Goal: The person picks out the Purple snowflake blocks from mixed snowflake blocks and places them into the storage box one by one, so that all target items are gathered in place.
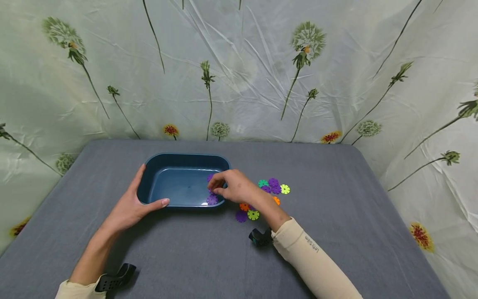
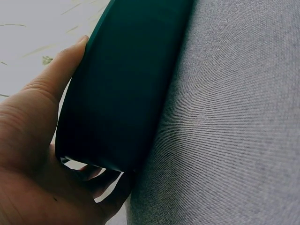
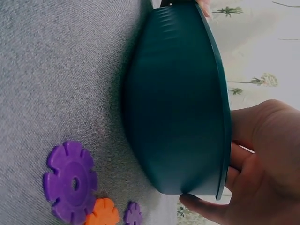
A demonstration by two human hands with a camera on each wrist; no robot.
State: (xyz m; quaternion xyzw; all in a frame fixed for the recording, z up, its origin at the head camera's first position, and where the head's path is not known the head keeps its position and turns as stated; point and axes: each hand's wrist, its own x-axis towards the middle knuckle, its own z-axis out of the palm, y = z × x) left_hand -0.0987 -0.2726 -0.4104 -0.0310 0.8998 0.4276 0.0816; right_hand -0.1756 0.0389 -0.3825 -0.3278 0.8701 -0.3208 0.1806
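A blue plastic tub (image 1: 179, 187) stands on the cloth-covered table. My left hand (image 1: 128, 209) grips its left end, thumb along the front rim and fingers round the far side; the left wrist view shows this hand (image 2: 42, 154) against the outer wall. My right hand (image 1: 239, 187) reaches over the right end with bent fingers inside. Purple notched discs (image 1: 212, 199) lie in the tub beneath those fingers. In the right wrist view the tub wall partly hides the fingers of my right hand (image 3: 262, 154), so whether they pinch a disc is unclear.
Right of the tub, loose notched discs lie on the grey cloth (image 1: 336, 199): purple (image 1: 241, 216), yellow-green (image 1: 253, 214), orange (image 1: 244, 207) and green (image 1: 263, 183). Several sit partly under my right forearm. A flowered curtain (image 1: 246, 83) hangs behind the table.
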